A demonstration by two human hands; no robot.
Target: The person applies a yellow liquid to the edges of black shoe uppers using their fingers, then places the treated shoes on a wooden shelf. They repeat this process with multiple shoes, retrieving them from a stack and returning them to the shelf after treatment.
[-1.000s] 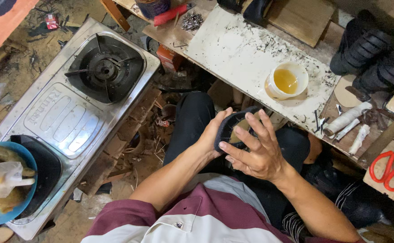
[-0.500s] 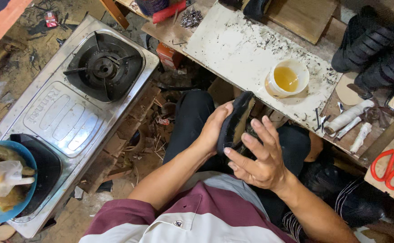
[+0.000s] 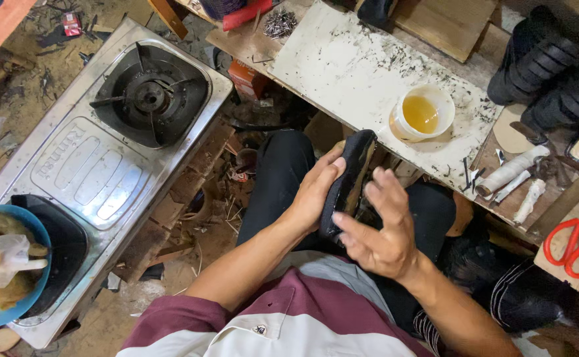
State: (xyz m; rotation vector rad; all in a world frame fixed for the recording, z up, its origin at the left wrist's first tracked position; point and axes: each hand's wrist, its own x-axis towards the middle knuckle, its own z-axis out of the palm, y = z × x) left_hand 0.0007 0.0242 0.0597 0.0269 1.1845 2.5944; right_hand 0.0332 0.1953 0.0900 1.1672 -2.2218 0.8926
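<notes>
Black sole: my left hand clamps it.
Right hand: fingers spread, rubbing it.
Risk: sole may slip; the grip is one-handed.

A steel gas stove stands on the left, with one bare burner. At its near end, a blue bowl holds brownish pieces and a plastic bag. On the pale, speckled worktop sits a white cup of yellow liquid. Near it lie white thread rolls, red scissors, black soles and a heap of small nails.
</notes>
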